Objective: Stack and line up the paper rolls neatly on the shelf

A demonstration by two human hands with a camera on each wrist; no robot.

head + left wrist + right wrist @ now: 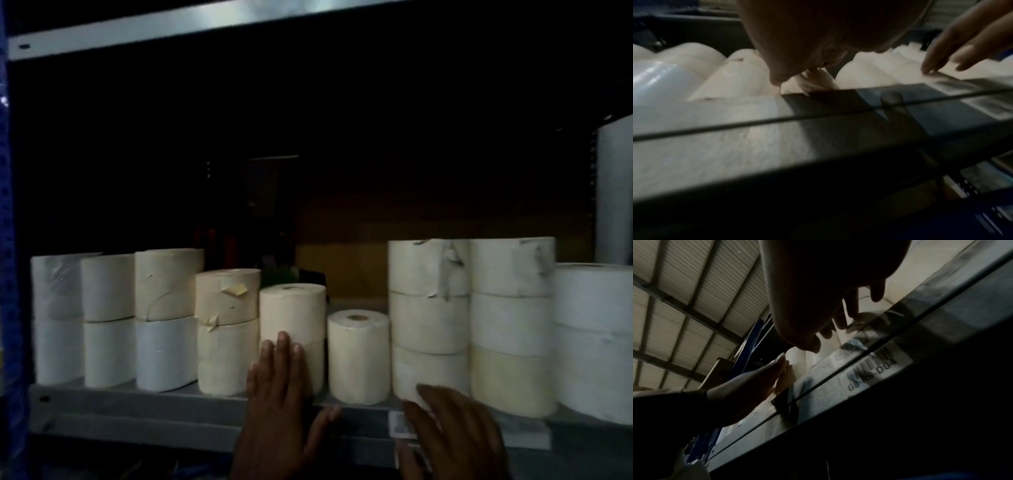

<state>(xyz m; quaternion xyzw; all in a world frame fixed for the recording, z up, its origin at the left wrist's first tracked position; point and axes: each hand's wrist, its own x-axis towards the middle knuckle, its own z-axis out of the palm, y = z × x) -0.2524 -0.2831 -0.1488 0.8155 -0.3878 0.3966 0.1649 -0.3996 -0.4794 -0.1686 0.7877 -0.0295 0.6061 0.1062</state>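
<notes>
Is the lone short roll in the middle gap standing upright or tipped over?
Upright: the single roll stands on end on the shelf, its core hole facing up.

Paper rolls (359, 356) all along the shelf (137, 402), matt and soft-looking, some cream, some whiter. Torn, curling paper flaps on the cream stack (227, 329) left of the middle. Scuffed grey smudges on the top rolls of the three-high stacks (428, 318) toward the right end. Shiny, plastic-like wrap on the white stack (58, 318) at the far left end. Grey painted metal for the shelf itself, smooth with a dull sheen along the front edge. Matt paper barcode label (871, 366) stuck on that front edge, a bit worn. Blue painted metal upright (10, 308) at the left side. Pale metal beam (171, 27) overhead, faintly glossy.
</notes>
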